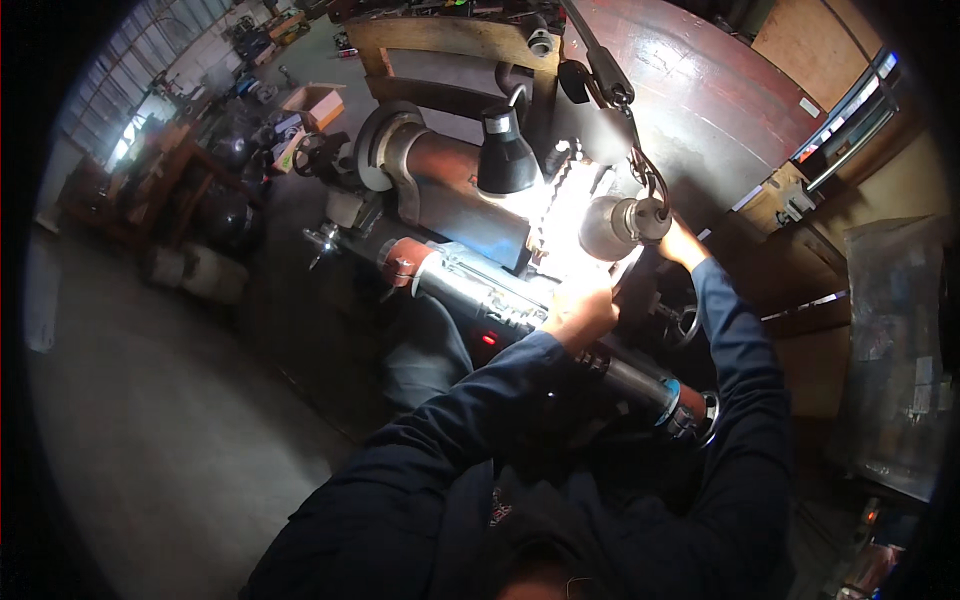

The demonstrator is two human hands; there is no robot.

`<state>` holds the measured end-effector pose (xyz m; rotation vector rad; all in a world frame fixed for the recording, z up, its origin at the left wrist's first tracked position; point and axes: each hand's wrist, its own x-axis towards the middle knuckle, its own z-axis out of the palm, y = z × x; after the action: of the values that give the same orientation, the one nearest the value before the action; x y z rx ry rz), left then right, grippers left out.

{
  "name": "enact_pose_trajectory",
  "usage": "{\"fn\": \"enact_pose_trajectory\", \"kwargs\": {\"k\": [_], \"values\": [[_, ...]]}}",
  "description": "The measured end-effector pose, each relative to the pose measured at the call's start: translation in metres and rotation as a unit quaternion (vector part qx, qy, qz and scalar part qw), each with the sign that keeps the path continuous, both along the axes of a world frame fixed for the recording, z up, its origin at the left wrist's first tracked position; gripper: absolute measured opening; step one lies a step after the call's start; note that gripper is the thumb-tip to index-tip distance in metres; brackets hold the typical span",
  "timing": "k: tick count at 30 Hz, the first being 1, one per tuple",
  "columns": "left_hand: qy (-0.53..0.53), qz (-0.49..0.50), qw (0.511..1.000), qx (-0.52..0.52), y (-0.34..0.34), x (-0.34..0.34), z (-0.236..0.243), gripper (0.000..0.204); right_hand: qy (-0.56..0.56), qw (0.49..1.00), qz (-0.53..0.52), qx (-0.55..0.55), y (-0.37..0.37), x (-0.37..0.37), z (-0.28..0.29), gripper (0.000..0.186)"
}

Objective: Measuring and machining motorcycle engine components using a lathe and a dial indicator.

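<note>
My left hand is over the near side of a bench machine, its fingers curled in at the edge of the bright glare. What they hold, if anything, is washed out by the light. Under my left wrist runs the machine's long steel slide, with red end pieces. My right hand reaches in from the right, behind a pale lamp head that hides its fingers. A black lamp shade hangs to the left of the glare. Beyond the slide sits the machine's brown and grey cylindrical housing.
A handwheel is at the slide's right end, by my right forearm. A cross handle sticks out at the left. The lamp arm comes down from above. Behind stands a wooden frame; a wrapped stack is at the right.
</note>
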<state>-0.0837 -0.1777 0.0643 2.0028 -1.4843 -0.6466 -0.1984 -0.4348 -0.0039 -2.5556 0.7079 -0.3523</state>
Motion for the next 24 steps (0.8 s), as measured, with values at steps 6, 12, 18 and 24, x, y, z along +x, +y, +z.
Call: {"fn": "enact_pose_trajectory", "kwargs": {"k": [6,12,18,24], "values": [[-0.027,-0.047,0.998,0.026,-0.003,0.000,0.000,0.025,-0.110,0.987,0.043,0.105,0.015,0.004,0.011,0.043],[0.041,-0.021,0.999,-0.025,-0.009,0.003,0.007,0.029,-0.188,0.980,0.064,0.023,0.058,0.009,0.065,0.037],[-0.054,0.000,0.998,-0.024,0.004,0.008,-0.027,0.024,-0.141,0.987,0.013,0.082,0.057,0.026,0.067,0.036],[-0.031,-0.062,0.998,0.007,-0.005,0.004,-0.002,0.027,-0.114,0.979,-0.102,0.133,0.012,0.008,0.012,0.031]]}}
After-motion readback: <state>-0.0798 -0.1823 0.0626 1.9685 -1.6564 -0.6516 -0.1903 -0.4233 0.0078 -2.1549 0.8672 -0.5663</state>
